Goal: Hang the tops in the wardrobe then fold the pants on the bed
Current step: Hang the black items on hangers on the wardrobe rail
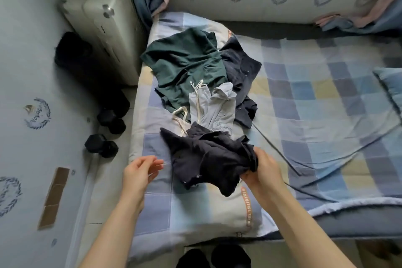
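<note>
A heap of clothes lies down the middle of the bed [315,98], which fills the centre and right of the frame under a checked cover. At the lower centre the right hand [262,168] grips a bunched edge of a dark top [206,156], fingers curled into the cloth. The top is crumpled and rests on the cover at the near end of the heap. The left hand [139,169] hovers just left of it, fingers loosely spread and holding nothing, apart from the cloth. Above the dark top lies a grey garment [214,106] with pale drawstrings. A green top [185,65] spreads out in the upper centre, and a navy shirt [241,76] lies to its right. Dumbbells [102,144] sit on the floor at the left, below a white appliance [102,22]. A blue pillow [391,87] shows at the right edge.
</note>
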